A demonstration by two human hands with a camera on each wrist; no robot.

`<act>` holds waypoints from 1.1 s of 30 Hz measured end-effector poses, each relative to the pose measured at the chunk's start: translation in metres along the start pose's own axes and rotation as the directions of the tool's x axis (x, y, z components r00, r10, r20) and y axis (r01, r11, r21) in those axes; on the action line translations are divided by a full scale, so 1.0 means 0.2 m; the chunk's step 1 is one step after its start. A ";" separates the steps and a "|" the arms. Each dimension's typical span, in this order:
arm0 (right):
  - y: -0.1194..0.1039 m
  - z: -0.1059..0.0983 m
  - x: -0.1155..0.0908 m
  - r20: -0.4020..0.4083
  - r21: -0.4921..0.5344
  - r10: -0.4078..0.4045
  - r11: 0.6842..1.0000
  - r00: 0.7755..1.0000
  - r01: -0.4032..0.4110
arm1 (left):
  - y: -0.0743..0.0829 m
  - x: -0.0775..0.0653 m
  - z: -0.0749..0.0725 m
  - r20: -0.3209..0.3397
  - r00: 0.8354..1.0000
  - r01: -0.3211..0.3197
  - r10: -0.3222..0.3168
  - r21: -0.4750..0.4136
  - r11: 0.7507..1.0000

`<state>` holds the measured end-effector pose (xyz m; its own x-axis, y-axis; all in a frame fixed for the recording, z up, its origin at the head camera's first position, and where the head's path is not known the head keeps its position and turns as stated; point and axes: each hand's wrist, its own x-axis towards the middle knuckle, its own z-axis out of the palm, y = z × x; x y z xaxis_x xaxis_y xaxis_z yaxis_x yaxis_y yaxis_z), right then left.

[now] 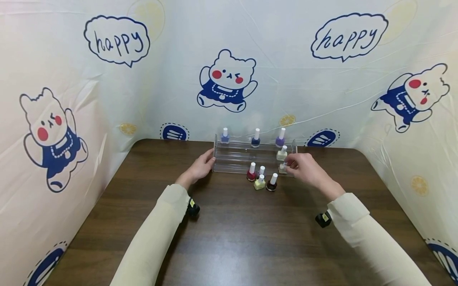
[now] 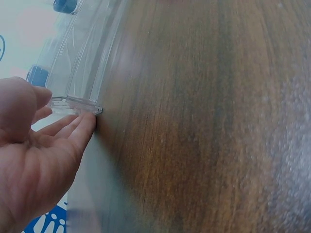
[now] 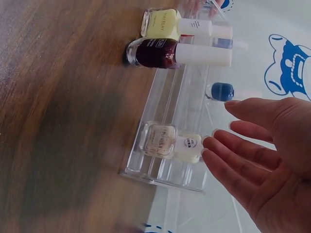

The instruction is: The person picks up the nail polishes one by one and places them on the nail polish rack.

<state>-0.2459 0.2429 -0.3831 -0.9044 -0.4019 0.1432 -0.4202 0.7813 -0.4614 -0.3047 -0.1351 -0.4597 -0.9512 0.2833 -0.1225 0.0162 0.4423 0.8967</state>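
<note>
A clear tiered display stand [image 1: 232,163] sits at the back of the table. My left hand [image 1: 201,166] rests its fingertips against the stand's left end; in the left wrist view its fingers [image 2: 80,128] are fairly straight. At the right end, my right hand [image 1: 304,169] is close beside a pale glittery nail polish bottle [image 3: 160,141] on the lowest tier. Its thumb and fingers stand apart in the right wrist view. A cream nail polish bottle [image 1: 282,154] stands on the tier behind, near the fingertips.
Light blue [image 1: 224,136], dark blue [image 1: 255,139] and purple [image 1: 280,139] polish bottles stand along the top tier. In front of the stand are red [image 1: 251,174], yellow [image 1: 259,183] and dark [image 1: 272,183] bottles, with another partly hidden behind the yellow one. Printed cloth [image 1: 171,79] surrounds the table.
</note>
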 end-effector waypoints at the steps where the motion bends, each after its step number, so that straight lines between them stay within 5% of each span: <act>1: 0.00 0.00 0.00 0.001 0.000 -0.002 1.000 1.000 0.002 | 0.00 0.00 0.00 -0.001 1.000 -0.001 0.001 -0.001 1.000; 33: -0.06 0.07 -0.01 0.045 0.055 -0.105 0.993 0.993 0.102 | 0.00 0.01 0.00 -0.005 1.000 -0.007 0.007 -0.001 1.000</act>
<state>-0.2385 0.2266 -0.3895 -0.8512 -0.5025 0.1512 -0.5057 0.7085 -0.4922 -0.3054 -0.1346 -0.4607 -0.9525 0.2822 -0.1146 0.0222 0.4396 0.8979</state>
